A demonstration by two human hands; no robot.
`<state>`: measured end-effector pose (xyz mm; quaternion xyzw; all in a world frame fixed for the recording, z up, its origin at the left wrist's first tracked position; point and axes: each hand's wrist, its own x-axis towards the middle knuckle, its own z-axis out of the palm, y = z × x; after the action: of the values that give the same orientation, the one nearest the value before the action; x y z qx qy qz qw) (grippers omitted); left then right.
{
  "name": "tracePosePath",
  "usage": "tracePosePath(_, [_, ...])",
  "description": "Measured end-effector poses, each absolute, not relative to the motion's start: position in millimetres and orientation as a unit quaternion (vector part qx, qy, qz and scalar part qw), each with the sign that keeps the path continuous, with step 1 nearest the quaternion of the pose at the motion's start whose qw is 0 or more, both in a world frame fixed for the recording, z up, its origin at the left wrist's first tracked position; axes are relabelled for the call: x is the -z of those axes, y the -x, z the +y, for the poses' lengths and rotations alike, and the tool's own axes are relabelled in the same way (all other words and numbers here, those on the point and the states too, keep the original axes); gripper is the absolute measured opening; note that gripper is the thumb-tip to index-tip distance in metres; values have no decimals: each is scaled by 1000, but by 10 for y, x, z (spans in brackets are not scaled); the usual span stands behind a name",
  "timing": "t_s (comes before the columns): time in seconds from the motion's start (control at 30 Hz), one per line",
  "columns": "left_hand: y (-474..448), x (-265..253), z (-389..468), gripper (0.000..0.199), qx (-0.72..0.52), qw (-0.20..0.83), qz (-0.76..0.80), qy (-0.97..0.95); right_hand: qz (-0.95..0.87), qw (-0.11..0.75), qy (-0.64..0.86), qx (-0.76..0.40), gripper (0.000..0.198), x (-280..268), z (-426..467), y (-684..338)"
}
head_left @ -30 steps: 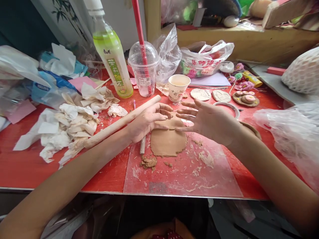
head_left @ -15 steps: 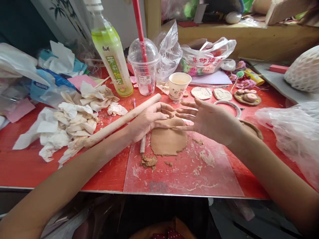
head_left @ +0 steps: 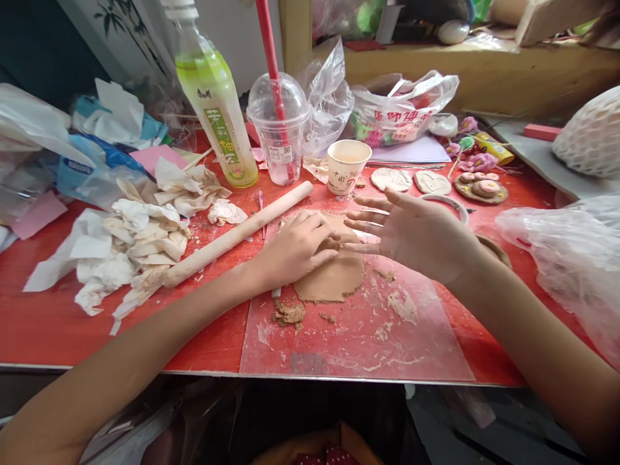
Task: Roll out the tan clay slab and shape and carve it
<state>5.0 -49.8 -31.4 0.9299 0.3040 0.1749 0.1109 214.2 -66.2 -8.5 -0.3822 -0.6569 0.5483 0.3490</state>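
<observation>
A flat slab of brown clay (head_left: 332, 282) lies on a clear plastic sheet (head_left: 358, 352) on the red table. My left hand (head_left: 298, 248) rests palm down over the slab's left part, fingers bent loosely with the tips on or just above the clay; it grips nothing I can see. Above the slab's right side my right hand (head_left: 407, 236) is held palm turned up and inward, fingers stretched and spread, holding nothing. Clay crumbs (head_left: 289, 313) sit by the slab's near left corner. Left of my left hand lies a pale rolling pin (head_left: 237, 236).
Behind the slab stand a paper cup (head_left: 347, 166), a lidded plastic cup (head_left: 279, 139) with a red straw and a green drink bottle (head_left: 217, 116). Crumpled tissues (head_left: 135, 239) pile up at left. Pale clay discs (head_left: 391, 181) and a plastic bag (head_left: 571, 252) are at right.
My left hand has moved down and slightly nearer, turning palm down over the slab and covering most of a small stick beside it. My right hand has shifted slightly right.
</observation>
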Motion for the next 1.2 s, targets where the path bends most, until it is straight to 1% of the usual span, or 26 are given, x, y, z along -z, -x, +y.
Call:
tracePosePath(0.17, [-63, 312, -518, 12, -200, 127, 300, -924, -554, 388, 405, -615, 43, 14, -736, -2075])
tracePosePath(0.27, [-63, 290, -530, 11, -210, 147, 301, -919, -526, 409, 420, -616, 40, -7, -762, -2061])
tracePosePath(0.37, [-63, 253, -530, 9, -212, 173, 316, -909, -523, 464, 462, -546, 35, 8, -766, -2083])
tracePosePath(0.43, [-60, 229, -522, 7, -214, 190, 325, -901, -570, 474, 498, -450, 31, 29, -768, -2110])
tracePosePath(0.47, [-58, 220, -516, 7, -216, 198, 329, -897, -612, 460, 514, -386, 29, 41, -769, -2123])
tracePosePath(0.53, [-54, 207, -507, 7, -224, 221, 337, -888, -702, 405, 531, -246, 24, 72, -773, -2142])
tracePosePath(0.6, [-51, 199, -502, 9, -232, 258, 344, -873, -774, 351, 513, -123, 23, 110, -775, -2147])
tracePosePath(0.7, [-53, 187, -505, 13, -247, 323, 343, -847, -843, 302, 445, -20, 29, 162, -775, -2130])
tracePosePath(0.83, [-61, 163, -511, 14, -258, 355, 340, -832, -871, 275, 405, 38, 32, 185, -787, -2084])
tracePosePath(1.03, [-58, 163, -510, 15, -249, 314, 331, -855, -873, 262, 405, 71, 29, 216, -814, -2043])
tracePosePath(1.2, [-54, 174, -508, 16, -251, 306, 333, -856, -878, 248, 400, 91, 27, 242, -830, -2026])
